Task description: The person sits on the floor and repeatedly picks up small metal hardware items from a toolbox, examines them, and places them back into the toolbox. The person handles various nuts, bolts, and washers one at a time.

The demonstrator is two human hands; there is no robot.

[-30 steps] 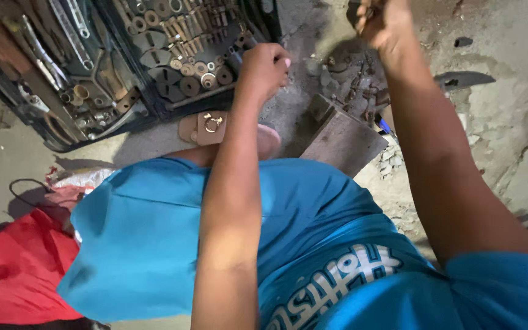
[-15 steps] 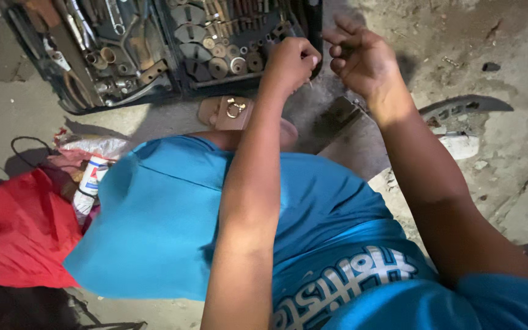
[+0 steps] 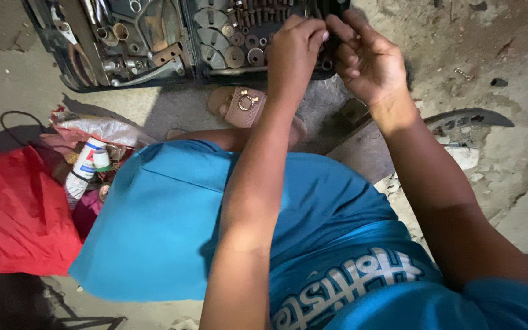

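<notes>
Both arms outstretched, left hand and right hand fingertip to fingertip, fingers curled.

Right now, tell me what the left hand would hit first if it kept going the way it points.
Probably the open tool case: the left hand points at its socket tray, though height above it is unclear.

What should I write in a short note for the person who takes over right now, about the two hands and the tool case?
Left hand: fingers pinched together over the open tool case; what the grip holds is too small to tell.
Right hand: close beside the left, fingertips meeting it over the case's right half.
Things: the case lies open on the concrete floor, its trays full of sockets and metal parts. A sandal sits just below it, a red bag and a white bottle to the left.
Done or left: the picture does not show.
</notes>
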